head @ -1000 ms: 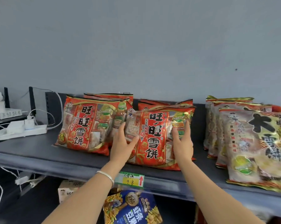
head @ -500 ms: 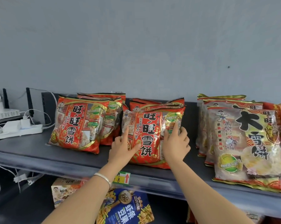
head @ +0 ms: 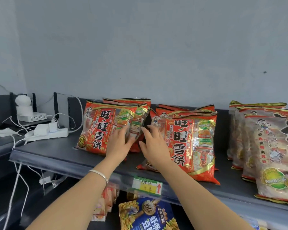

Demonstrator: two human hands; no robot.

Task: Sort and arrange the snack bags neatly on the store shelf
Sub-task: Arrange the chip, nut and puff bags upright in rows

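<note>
Landmark: a green and yellow price tag (head: pixel 147 186) sat on the front lip of the dark shelf (head: pixel 57 151); every place below is told from it.
Left stack: red snack bags (head: pixel 98 128) stood leaning back, up and to the left of the price tag; a second bag showed behind the front one on its right side.
Right stack: more red bags (head: pixel 189 143) stood up and to the right of the price tag; the front bag's lower edge came close to the shelf lip.
Left hand (head: pixel 118 143): above the price tag and a little left; its fingers were stretched out, lying on the right edge of the left stack; the thumb stood apart; it gripped nothing; a silver bracelet (head: pixel 99 174) circled the wrist.
Right hand (head: pixel 154 146): straight above the price tag, just beside the left hand; fingers spread and straight over the left edge of the right stack; whether they touched it could not be told; it held nothing.
Pale bags (head: pixel 272 155): upright in a row, far right of the price tag.
Blue bag (head: pixel 146 214): directly under the price tag, on the level below.
Power strip (head: pixel 47 134): far left of the price tag and higher, with white plugs and cables.
</note>
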